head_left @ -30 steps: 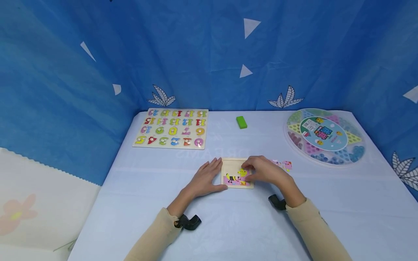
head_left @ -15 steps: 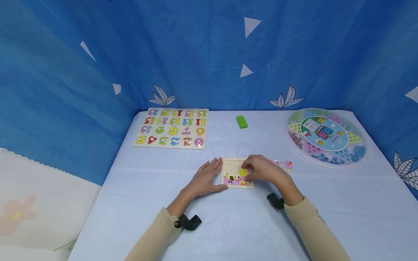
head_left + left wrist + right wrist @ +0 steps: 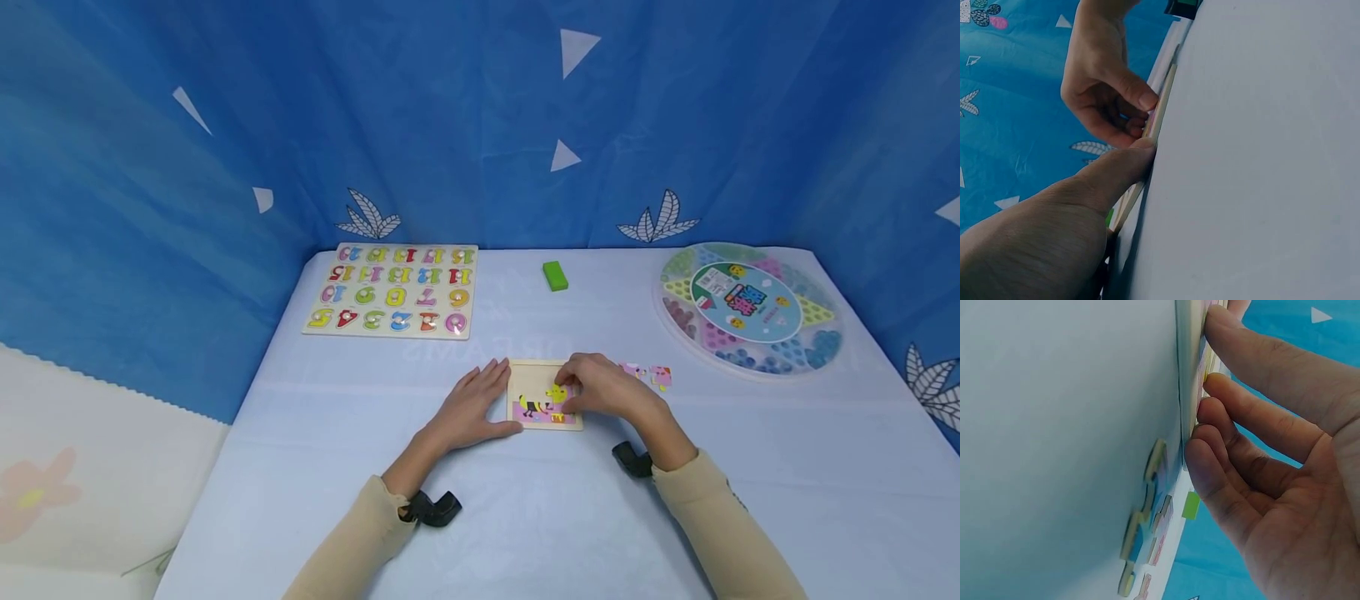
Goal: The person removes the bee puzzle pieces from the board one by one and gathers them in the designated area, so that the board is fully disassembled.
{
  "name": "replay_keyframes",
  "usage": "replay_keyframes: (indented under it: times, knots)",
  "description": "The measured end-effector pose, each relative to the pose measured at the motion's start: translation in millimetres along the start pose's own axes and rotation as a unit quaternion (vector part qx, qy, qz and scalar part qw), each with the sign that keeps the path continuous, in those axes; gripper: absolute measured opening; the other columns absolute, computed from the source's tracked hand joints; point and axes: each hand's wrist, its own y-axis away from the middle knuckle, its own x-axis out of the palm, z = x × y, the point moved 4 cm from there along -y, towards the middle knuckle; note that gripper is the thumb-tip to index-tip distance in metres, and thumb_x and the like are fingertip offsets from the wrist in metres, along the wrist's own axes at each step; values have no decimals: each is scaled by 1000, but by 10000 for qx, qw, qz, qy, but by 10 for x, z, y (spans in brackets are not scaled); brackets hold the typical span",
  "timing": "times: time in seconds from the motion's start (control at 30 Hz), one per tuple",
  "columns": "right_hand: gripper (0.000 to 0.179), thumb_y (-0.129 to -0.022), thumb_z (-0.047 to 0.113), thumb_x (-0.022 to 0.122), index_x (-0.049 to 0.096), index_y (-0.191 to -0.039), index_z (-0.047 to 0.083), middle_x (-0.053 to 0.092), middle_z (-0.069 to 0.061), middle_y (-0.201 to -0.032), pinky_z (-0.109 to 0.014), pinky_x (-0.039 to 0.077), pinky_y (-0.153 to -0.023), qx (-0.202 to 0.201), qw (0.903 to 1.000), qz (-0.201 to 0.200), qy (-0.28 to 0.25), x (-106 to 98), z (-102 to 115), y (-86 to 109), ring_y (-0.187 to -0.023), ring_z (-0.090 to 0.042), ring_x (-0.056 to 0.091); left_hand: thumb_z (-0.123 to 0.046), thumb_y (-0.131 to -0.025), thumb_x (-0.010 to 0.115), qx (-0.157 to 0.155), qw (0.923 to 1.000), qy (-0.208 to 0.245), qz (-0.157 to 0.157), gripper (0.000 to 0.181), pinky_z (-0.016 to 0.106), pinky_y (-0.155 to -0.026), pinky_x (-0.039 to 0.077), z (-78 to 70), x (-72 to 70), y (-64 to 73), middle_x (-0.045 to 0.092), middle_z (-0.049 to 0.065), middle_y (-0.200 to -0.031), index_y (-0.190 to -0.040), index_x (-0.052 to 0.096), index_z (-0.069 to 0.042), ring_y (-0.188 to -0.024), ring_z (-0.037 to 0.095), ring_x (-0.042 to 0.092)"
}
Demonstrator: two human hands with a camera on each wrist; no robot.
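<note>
A small square wooden jigsaw tray [image 3: 531, 377] lies at the middle of the table, its lower part filled with pink and yellow picture pieces, its upper left bare wood. My left hand [image 3: 467, 415] rests along the tray's left side, fingers stretched and thumb at the near corner. Over the right half, my right hand [image 3: 609, 388] bends its thumb and fingers around a puzzle piece [image 3: 557, 395] with a yellow animal head. In the right wrist view, the thumb and fingertips [image 3: 1215, 384] touch the tray's picture side; the hand partly hides that side.
Several loose puzzle pieces [image 3: 660, 377] lie just right of the tray, partly behind the right hand. A number board [image 3: 390, 292] lies back left, a green block [image 3: 555, 276] back centre. At the back right is a round clear-lidded game box [image 3: 746, 308]. A blue curtain [image 3: 480, 125] hangs behind.
Both hands keep nearly the same place on the tray. The head view has shifted slightly, and the right forearm sits a little further left than a second ago.
</note>
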Motion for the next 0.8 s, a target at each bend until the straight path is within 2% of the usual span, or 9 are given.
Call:
replay_keyframes:
  times: [0.27, 0.8]
  knots:
    - [34, -74, 20, 85, 68, -101, 9, 60, 0, -94, -29, 46, -75, -28, 9999, -113, 15, -1, 13, 7, -80, -14, 50, -60, -87, 60, 12, 10000, -5, -22, 95, 40, -126, 11, 5, 1, 1, 15, 1, -165, -156, 20, -9, -153, 17, 10]
    - [36, -76, 12, 83, 71, -109, 5, 62, -1, -92, -29, 48, -73, -91, 9994, -83, 308, -26, 96, 32, -78, -14, 51, -60, -87, 61, -18, 10000, -25, -10, 94, 38, -126, 10, 2, -3, -5, 15, 0, -165, -156, 20, -10, -153, 16, 10]
